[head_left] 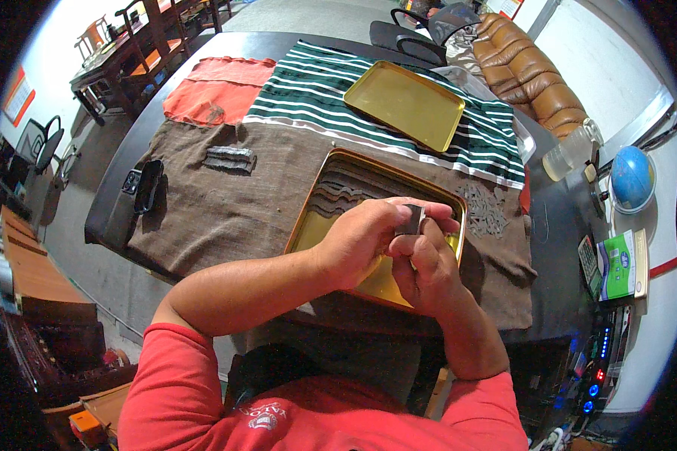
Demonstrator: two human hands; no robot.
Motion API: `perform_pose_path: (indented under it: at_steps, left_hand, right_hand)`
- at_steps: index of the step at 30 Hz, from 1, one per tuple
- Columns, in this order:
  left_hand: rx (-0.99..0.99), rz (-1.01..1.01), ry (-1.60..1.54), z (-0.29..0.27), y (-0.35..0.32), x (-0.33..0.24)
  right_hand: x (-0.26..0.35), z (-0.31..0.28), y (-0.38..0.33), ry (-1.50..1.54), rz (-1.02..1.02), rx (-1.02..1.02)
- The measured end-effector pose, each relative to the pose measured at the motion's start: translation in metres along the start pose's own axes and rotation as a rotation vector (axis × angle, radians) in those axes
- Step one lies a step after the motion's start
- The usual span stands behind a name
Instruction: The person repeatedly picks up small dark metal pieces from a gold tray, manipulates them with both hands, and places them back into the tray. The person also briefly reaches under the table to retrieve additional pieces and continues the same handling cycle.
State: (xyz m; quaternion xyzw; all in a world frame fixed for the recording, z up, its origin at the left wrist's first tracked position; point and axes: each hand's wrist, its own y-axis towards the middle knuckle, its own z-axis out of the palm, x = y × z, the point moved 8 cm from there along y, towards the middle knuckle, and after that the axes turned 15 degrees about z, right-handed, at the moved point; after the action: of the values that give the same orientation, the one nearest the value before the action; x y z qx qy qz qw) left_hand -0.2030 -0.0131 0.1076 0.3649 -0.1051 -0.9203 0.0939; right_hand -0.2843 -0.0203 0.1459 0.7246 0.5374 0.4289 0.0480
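Observation:
Both my hands meet above a gold tray (pixel 299 229) with a raised rim. My left hand (pixel 353 233) is closed on a small dark flat piece (pixel 408 221), its thumb on top. My right hand (pixel 432 274) is closed against the same piece, its thumb and finger at the piece's right and lower edges. A small pale sliver shows there, too small to name. Rows of dark, wavy-edged strips (pixel 346 184) lie in the tray's far left part. Right of the tray, a loose pile of small grey pieces (pixel 483 213) lies on the brown cloth (pixel 195 203).
A second gold tray (pixel 406 105) rests on a green-and-white striped cloth (pixel 301 83). At the left are a stack of grey strips (pixel 230 158) and a black case (pixel 149 186). A red cloth (pixel 210 90) lies far left. A clear jar (pixel 572 152) stands at the right edge.

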Motion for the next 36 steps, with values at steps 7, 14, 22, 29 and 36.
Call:
perform_pose_path:
  at_steps: [7, 14, 22, 29, 36]
  left_hand:
    - [0.055, 0.022, -0.113, 0.002, 0.002, -0.002]
    - [0.025, 0.019, 0.152, -0.005, 0.0, -0.004]
    - [0.046, 0.056, 0.038, 0.0, 0.001, -0.005]
    - [0.047, 0.042, 0.08, 0.001, -0.001, -0.005]
    - [0.094, 0.1, 0.136, 0.005, 0.001, -0.007]
  right_hand:
    - [-0.001, 0.001, 0.001, -0.013, -0.014, 0.02]
    - [-0.002, 0.002, -0.001, -0.019, -0.009, 0.002]
    - [-0.004, 0.002, -0.002, -0.007, 0.01, 0.028]
    - [-0.005, 0.004, -0.002, -0.053, 0.001, 0.069]
    - [0.003, 0.0, 0.001, -0.11, -0.033, -0.013]
